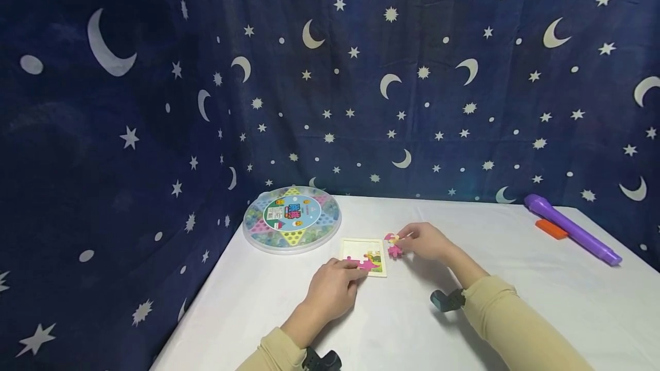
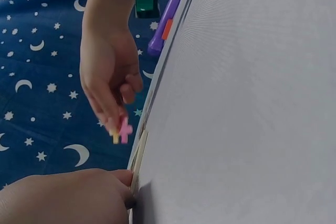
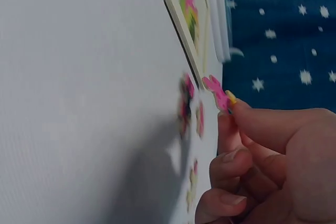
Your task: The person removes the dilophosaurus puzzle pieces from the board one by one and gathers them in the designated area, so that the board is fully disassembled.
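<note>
A small cream puzzle tray [image 1: 361, 245] lies on the white table [image 1: 515, 314], with pink pieces set in its near part. My left hand [image 1: 354, 268] rests its fingertips on the tray's near left corner; in the left wrist view it [image 2: 123, 184] touches the tray's edge [image 2: 139, 153]. My right hand [image 1: 401, 239] is just right of the tray and pinches a pink and yellow puzzle piece [image 1: 392, 238] slightly above the table. The same piece [image 3: 218, 92] shows at the fingertips [image 3: 239, 109] in the right wrist view, and again [image 2: 122, 131] in the left wrist view. Loose pink pieces [image 1: 395, 252] lie under that hand.
A round clear game box [image 1: 291, 218] with marbles stands behind the tray at the left. A purple torch [image 1: 572, 229] and a small orange object [image 1: 550, 228] lie at the far right. A dark blue cloth with moons and stars [image 1: 330, 73] hangs behind and left.
</note>
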